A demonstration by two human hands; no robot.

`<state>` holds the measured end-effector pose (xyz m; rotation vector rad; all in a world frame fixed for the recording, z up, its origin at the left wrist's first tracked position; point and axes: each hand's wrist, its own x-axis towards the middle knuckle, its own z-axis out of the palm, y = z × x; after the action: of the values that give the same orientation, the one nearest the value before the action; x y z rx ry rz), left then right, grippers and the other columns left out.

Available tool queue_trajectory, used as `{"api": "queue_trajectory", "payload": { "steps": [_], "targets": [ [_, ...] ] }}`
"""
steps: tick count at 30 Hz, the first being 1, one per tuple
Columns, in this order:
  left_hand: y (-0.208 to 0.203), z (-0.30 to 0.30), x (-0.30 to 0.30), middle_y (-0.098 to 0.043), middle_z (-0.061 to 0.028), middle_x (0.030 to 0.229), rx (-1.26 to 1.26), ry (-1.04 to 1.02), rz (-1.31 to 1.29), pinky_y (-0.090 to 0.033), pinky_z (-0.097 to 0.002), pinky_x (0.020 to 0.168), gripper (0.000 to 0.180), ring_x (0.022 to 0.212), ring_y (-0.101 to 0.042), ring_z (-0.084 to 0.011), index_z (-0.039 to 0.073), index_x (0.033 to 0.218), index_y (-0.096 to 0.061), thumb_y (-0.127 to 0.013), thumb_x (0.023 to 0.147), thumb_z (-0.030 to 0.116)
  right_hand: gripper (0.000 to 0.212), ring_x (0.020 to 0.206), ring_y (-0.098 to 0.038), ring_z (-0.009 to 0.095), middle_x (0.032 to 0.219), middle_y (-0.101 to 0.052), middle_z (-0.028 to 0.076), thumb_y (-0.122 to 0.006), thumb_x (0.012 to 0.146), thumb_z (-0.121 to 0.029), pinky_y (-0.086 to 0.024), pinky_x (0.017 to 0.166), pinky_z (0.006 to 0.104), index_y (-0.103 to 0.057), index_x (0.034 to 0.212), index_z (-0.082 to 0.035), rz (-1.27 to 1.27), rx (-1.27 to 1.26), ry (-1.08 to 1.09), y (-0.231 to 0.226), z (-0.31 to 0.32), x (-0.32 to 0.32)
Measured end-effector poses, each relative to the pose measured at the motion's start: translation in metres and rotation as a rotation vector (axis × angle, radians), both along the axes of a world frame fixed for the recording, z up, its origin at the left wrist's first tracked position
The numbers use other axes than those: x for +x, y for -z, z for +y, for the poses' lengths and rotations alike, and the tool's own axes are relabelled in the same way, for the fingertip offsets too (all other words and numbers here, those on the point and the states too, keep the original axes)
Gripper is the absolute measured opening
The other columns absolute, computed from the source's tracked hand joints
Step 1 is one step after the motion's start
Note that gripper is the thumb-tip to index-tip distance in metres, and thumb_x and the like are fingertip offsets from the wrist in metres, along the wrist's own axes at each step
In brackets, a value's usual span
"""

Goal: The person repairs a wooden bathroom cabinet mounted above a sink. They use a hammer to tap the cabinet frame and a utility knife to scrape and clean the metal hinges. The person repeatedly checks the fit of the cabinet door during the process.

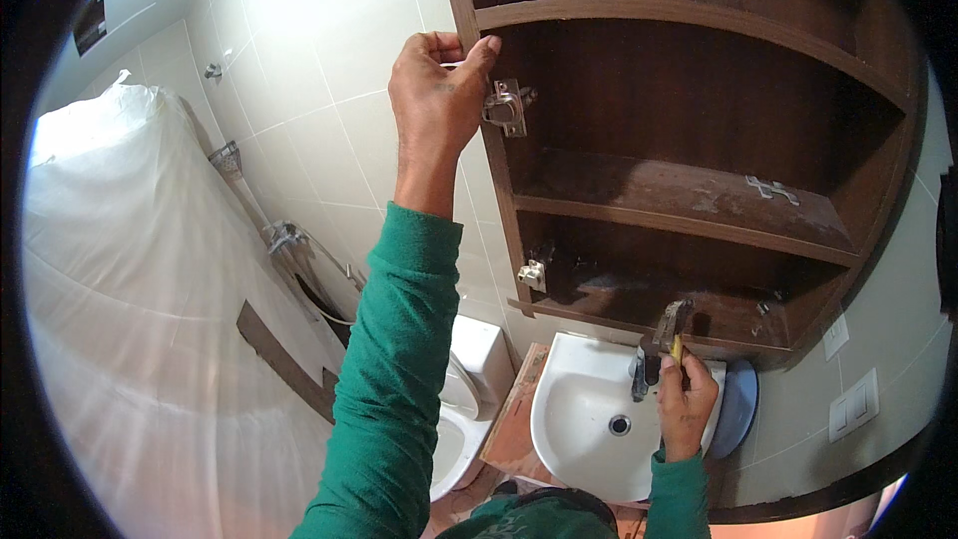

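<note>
My left hand [439,80] is raised, its thumb and fingers closed round the left side edge of a dark brown wooden cabinet [639,6]. Just below the thumb, a metal hinge [506,108] is fixed inside that edge; a second hinge [533,275] sits lower down. Over the sink, my right hand [687,405] is closed on what looks like a hammer [675,323], with a worn grey metal head and a bit of yellow at the handle. Most of its handle is hidden by the fingers.
A loose metal hinge [772,190] lies on a cabinet shelf. Below stand a white sink [569,419] with a faucet [639,379], a blue basin [736,404] and a toilet [484,364]. White plastic sheeting [170,269] hangs at left; wall switches [853,405] are at right.
</note>
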<state>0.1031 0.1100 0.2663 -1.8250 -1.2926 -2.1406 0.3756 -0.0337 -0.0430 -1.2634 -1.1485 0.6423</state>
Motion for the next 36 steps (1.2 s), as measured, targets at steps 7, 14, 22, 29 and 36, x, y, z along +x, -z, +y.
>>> {"api": "queue_trajectory", "payload": {
  "steps": [7, 14, 22, 29, 36],
  "targets": [
    [-0.005, 0.003, -0.005, -0.066, -0.0077, 0.081, -0.066, 0.001, 0.026, -0.052, -0.0245, 0.053, 0.039, 0.067, -0.063, -0.0121, -0.004, 0.104, -0.068, -0.087, 0.093, 0.028, 0.021, 0.057, -0.049, 0.005, 0.078, -0.057, -0.002, -0.067, 0.105, -0.020, -0.041, 0.049, 0.0234, -0.071, 0.101, 0.000, 0.047, 0.087, 0.019, 0.007, -0.004, -0.003],
    [-0.001, -0.005, -0.006, -0.080, -0.0189, 0.096, 0.182, -0.292, 0.284, -0.064, -0.0363, 0.070, 0.038, 0.083, -0.079, -0.0262, -0.005, 0.108, -0.078, -0.081, 0.096, 0.031, 0.024, 0.060, -0.052, 0.008, 0.080, -0.057, 0.001, -0.068, 0.103, -0.018, -0.043, 0.052, 0.0265, -0.073, 0.110, 0.004, -0.343, 0.219, 0.091, 0.027, -0.020, 0.011],
    [-0.014, -0.023, 0.003, -0.081, -0.0181, 0.084, 0.138, -0.537, 0.465, -0.066, -0.0399, 0.076, 0.028, 0.077, -0.081, -0.0293, -0.001, 0.101, -0.083, -0.070, 0.096, 0.024, 0.029, 0.075, -0.059, 0.023, 0.084, -0.061, 0.012, -0.072, 0.094, -0.009, -0.048, 0.069, 0.0364, -0.074, 0.121, 0.003, -0.139, -0.118, 0.133, 0.063, -0.061, 0.008],
    [-0.017, -0.026, 0.015, -0.076, -0.0183, 0.073, 0.090, -0.660, 0.544, -0.064, -0.0423, 0.068, 0.026, 0.068, -0.078, -0.0296, 0.000, 0.093, -0.083, -0.070, 0.095, 0.022, 0.031, 0.075, -0.061, 0.024, 0.083, -0.062, 0.013, -0.073, 0.093, -0.010, -0.049, 0.069, 0.0376, -0.074, 0.121, 0.003, -0.201, -0.044, 0.174, 0.091, -0.069, 0.010],
    [-0.019, -0.028, 0.026, -0.075, -0.0206, 0.072, 0.046, -0.702, 0.489, -0.064, -0.0439, 0.064, 0.022, 0.066, -0.078, -0.0332, -0.004, 0.083, -0.081, -0.075, 0.093, 0.015, 0.030, 0.073, -0.061, 0.024, 0.084, -0.063, 0.013, -0.074, 0.094, -0.010, -0.049, 0.068, 0.0371, -0.074, 0.121, 0.003, -0.188, -0.085, 0.105, 0.098, -0.070, 0.020]
  ]
}}
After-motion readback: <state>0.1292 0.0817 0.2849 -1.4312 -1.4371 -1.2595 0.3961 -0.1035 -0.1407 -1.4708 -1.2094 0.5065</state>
